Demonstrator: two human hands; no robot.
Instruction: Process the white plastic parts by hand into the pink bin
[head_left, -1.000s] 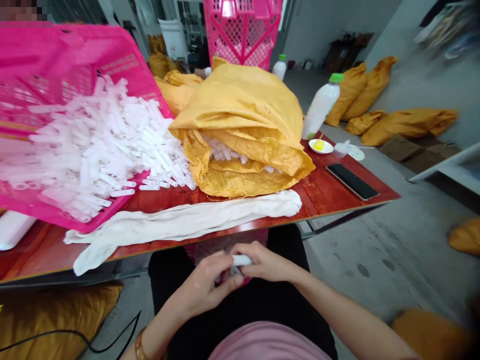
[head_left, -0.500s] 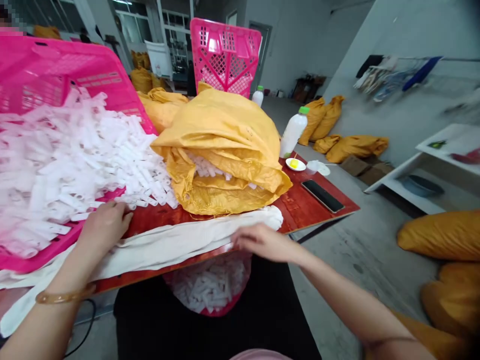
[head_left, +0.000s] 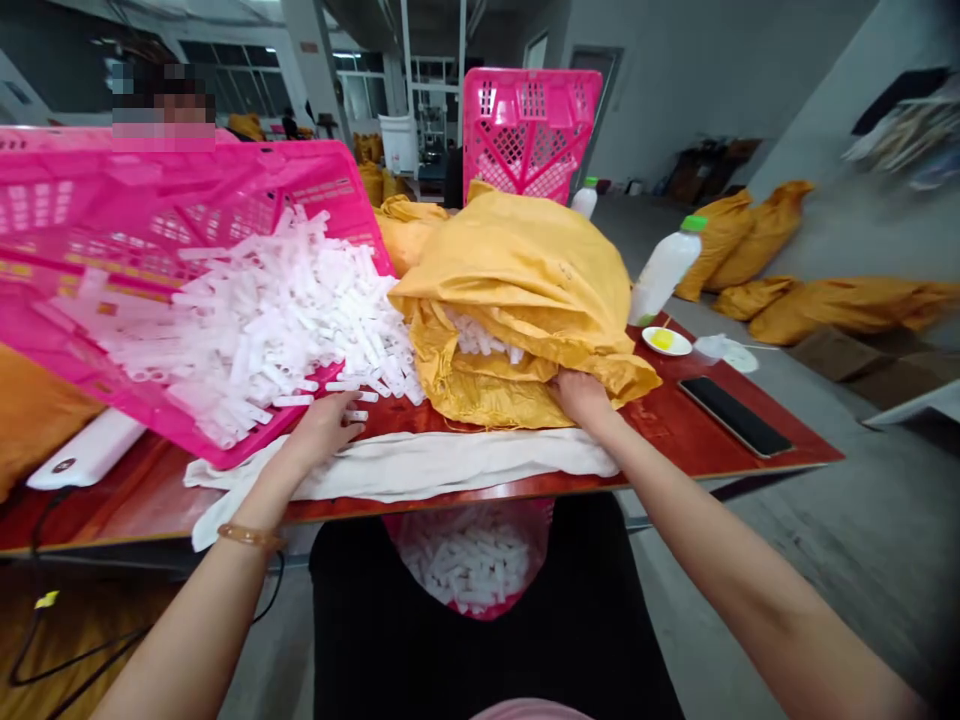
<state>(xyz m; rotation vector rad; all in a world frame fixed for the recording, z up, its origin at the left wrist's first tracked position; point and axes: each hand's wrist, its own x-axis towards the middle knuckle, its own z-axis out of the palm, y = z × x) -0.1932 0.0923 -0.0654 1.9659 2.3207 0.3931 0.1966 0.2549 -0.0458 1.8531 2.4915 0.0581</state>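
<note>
My left hand (head_left: 322, 430) rests with its fingers apart at the rim of a tilted pink plastic crate (head_left: 187, 215), beside the spilling heap of white plastic tubes (head_left: 292, 320). My right hand (head_left: 581, 397) has its fingers curled into the lower fold of a yellow woven sack (head_left: 517, 290), which holds more white tubes in its mouth. A long white cloth (head_left: 397, 467) lies along the red wooden table's (head_left: 660, 430) near edge. Below that edge, more white tubes (head_left: 469, 560) fill a pink container in my lap.
A white bottle with a green cap (head_left: 666, 268), a small dish of yellow paste (head_left: 666, 341) and a black phone (head_left: 735, 416) stand on the table's right. Several yellow sacks (head_left: 847, 308) lie on the floor. An upright pink crate (head_left: 529, 130) stands behind.
My hands have moved apart from a small white tube at my lap and reached out over the table. The left hand is now at the crate rim, the right on the sack.
</note>
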